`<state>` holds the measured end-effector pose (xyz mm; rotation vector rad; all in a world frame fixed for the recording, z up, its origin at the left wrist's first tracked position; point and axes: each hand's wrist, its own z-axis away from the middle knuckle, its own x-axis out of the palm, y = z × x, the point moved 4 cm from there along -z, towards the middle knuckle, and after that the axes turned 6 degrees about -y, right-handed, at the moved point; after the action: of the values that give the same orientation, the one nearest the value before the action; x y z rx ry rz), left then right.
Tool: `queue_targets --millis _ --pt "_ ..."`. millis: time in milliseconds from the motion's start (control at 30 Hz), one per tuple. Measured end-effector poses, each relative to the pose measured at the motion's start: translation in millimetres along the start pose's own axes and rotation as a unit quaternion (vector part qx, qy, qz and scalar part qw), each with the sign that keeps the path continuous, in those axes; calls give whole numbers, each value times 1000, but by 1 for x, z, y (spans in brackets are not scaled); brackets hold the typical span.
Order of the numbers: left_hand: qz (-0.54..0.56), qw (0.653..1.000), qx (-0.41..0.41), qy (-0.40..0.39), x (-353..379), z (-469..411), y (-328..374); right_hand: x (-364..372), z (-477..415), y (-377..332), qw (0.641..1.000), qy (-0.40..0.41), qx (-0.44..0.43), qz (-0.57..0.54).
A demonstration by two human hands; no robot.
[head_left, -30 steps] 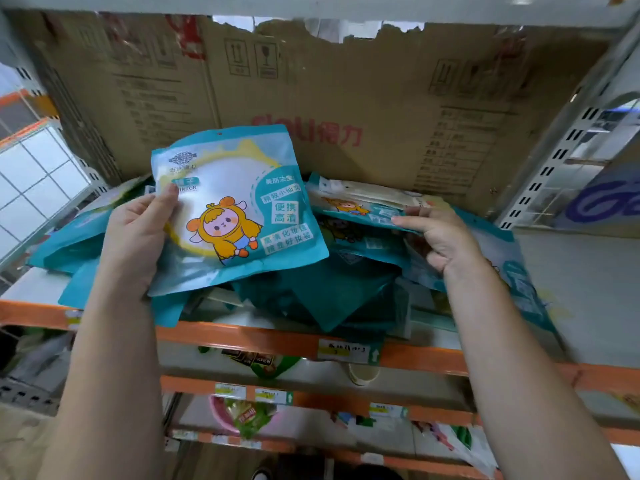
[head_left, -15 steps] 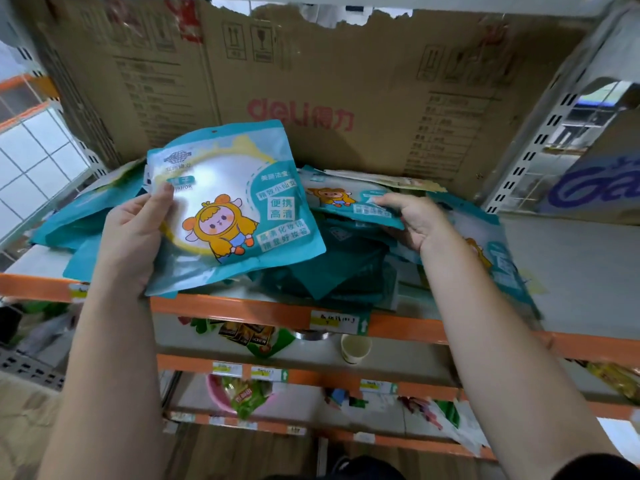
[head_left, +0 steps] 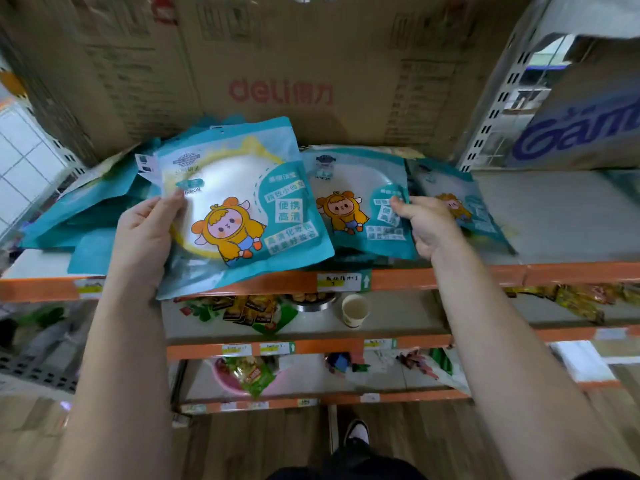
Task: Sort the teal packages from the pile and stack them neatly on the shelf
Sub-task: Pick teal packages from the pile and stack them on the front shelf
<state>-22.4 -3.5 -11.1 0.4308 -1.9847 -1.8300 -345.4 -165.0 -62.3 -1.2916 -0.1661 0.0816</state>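
Observation:
My left hand [head_left: 145, 233] grips a teal package [head_left: 242, 206] with a yellow cartoon figure by its left edge, holding it face up over the shelf's front edge. My right hand [head_left: 426, 223] pinches the right side of a second teal package [head_left: 353, 199], lifted face up beside the first. A third such package [head_left: 460, 202] lies on the shelf behind my right hand. A loose pile of teal packages [head_left: 86, 213] spreads to the left and under the held ones.
The grey shelf [head_left: 561, 216] has an orange front rail and bare surface on the right. A large brown Deli carton [head_left: 277, 64] stands behind the pile. A perforated upright [head_left: 495, 98] rises at right. Lower shelves hold snack bags, a paper cup [head_left: 354, 309] and a bowl.
My right hand has pulled a second package out of the pile and turned it face up next to the one in my left hand. The view has tilted downward.

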Motion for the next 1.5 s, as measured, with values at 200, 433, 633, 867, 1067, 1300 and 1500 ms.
queue_targets --millis 200,433,633,867,1067,1300,1500 --pt "8 1000 -20 -8 37 0 -9 -52 22 10 995 92 -38 20" --pt "38 992 -25 -118 128 1 -17 -142 44 16 981 165 -55 82" --pt "77 984 -63 -151 240 17 -45 -255 59 19 967 213 -66 123" --pt "74 976 -77 -190 365 52 -80 -391 74 26 956 262 -53 121" --pt "67 977 -89 -181 447 73 -101 -472 73 31 947 282 -60 138" --pt "60 977 -114 -170 528 56 -127 -545 38 24 933 294 -60 199" --pt "73 977 -145 -137 613 23 -150 -622 -7 -3 918 306 -41 248"
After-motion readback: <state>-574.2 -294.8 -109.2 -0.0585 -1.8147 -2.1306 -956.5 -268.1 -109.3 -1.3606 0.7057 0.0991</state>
